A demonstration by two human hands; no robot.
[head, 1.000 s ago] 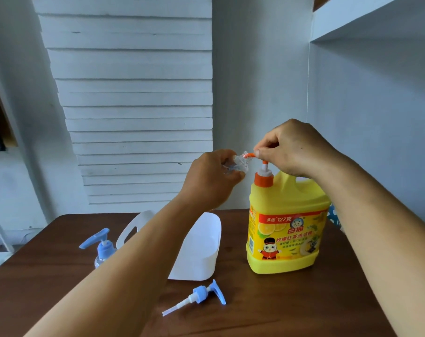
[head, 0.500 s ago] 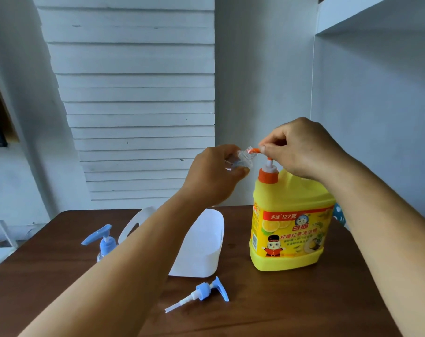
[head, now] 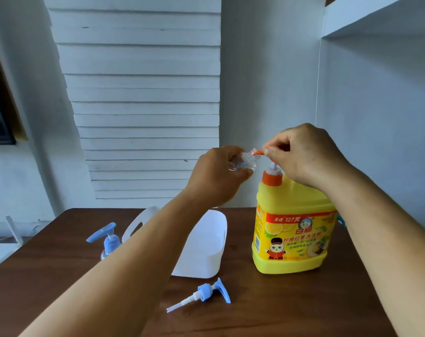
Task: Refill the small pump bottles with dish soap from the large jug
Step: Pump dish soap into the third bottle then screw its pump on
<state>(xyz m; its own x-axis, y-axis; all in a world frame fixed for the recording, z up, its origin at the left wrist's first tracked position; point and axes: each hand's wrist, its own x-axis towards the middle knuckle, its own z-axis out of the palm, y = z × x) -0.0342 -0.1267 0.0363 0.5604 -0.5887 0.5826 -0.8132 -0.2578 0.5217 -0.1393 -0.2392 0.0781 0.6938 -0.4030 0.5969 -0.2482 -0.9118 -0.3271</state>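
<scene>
Left hand [head: 216, 176] holds small bottle [head: 243, 161]; right hand [head: 306, 154] on jug [head: 291, 229] pump.

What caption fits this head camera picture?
Left hand holds a small clear bottle at the yellow jug's orange pump; right hand presses it.

Soft daylight, sharp focus (edges bow outward).

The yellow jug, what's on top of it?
An orange pump sits on the yellow jug. The right hand covers the pump's head, so only its spout tip shows.
</scene>
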